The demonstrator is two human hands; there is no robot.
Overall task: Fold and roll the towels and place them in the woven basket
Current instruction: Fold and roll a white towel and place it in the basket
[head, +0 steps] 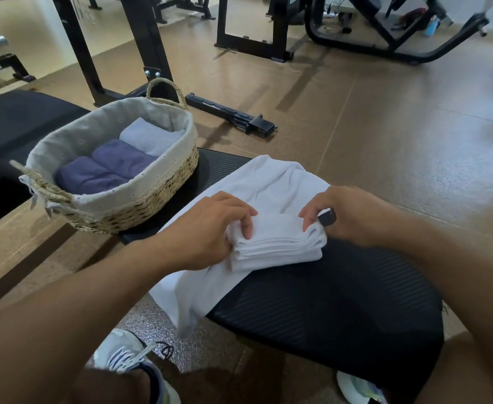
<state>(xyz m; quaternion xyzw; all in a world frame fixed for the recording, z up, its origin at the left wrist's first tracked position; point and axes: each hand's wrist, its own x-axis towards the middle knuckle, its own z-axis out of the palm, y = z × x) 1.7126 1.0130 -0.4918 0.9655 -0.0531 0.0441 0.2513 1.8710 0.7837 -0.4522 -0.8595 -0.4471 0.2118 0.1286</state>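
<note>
**White towel: roll under way, loosening risk**

The white terry towel (268,199) lies on the black padded bench (356,301), right of the lined woven straw basket (140,205). The left hand (207,228) and right hand (350,217) pinch the rolled end between fingers and thumb. An uneven push could skew or slacken the roll. The basket holds two purple rolled towels (105,167) and, apparently, one white rolled towel (149,135).

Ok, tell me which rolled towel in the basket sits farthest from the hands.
The white rolled towel at the far end of the basket, by the upright handle. The two purple rolls lie nearer.
</note>
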